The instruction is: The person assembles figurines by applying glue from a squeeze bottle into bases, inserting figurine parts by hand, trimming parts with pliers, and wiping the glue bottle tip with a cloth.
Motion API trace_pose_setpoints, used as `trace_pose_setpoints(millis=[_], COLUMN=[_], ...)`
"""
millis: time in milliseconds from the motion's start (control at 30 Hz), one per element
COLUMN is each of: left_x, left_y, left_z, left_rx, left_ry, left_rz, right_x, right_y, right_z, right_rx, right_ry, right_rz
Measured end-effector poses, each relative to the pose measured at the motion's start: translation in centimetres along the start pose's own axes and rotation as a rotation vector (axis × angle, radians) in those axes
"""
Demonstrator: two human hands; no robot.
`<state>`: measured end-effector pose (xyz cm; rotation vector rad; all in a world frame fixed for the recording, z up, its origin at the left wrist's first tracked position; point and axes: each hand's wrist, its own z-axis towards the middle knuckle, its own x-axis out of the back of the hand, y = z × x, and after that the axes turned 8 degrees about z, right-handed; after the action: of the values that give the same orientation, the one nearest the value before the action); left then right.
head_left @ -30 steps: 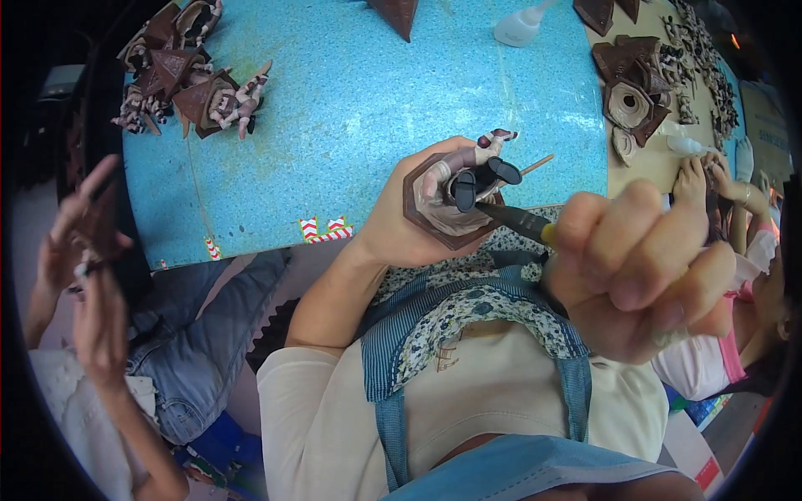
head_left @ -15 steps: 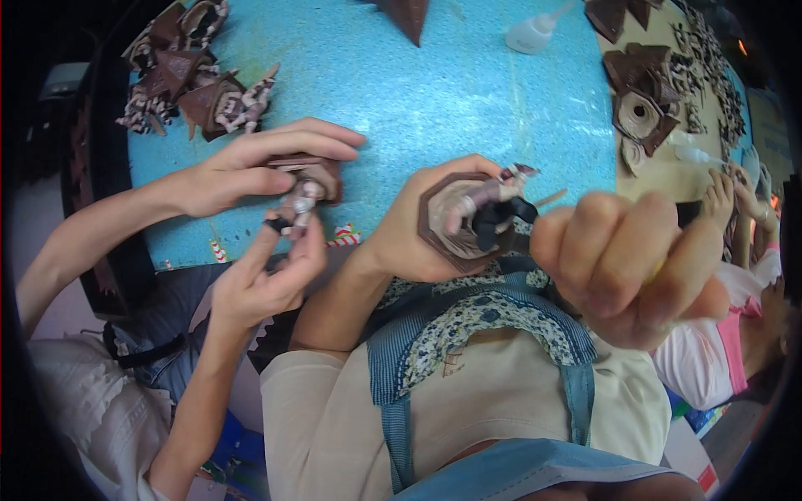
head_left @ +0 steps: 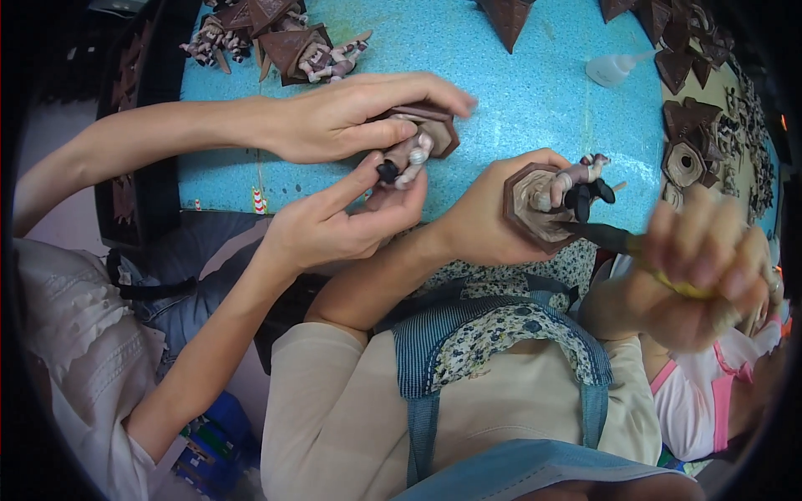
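Figurine (head_left: 561,194) in left hand (head_left: 489,219) — right hand (head_left: 710,271) just beside.

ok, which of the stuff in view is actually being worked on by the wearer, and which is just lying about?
In use:
- left hand holding a brown hexagonal base with a small figurine
- right hand, blurred, holding a dark-tipped brush against it

Lying about:
- finished pieces at the blue table's far left
- brown parts at right
- white squeeze bottle
- co-worker's hands with their own figurine

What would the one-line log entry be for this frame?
left hand: holds brown hexagonal base with figurine | right hand: grips brush, tip at figurine | neighbour's hands: hold similar piece | surface: blue table
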<state>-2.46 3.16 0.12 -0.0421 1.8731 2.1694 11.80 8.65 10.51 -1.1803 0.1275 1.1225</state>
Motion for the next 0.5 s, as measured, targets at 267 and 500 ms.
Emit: trace_pose_setpoints(millis=[267, 500], left_x=[-0.3, 0.1], left_y=[0.6, 4.5], left_z=[-0.9, -4.4], left_rx=[0.011, 0.062], left_ry=[0.02, 0.113], left_rz=[-0.13, -0.231], right_x=[1.6, 1.3], right_y=[-3.3, 1.6], right_z=[-1.6, -3.1], right_rx=[0.14, -0.291], right_ry=[-0.038, 0.286], right_rz=[-0.46, -0.655])
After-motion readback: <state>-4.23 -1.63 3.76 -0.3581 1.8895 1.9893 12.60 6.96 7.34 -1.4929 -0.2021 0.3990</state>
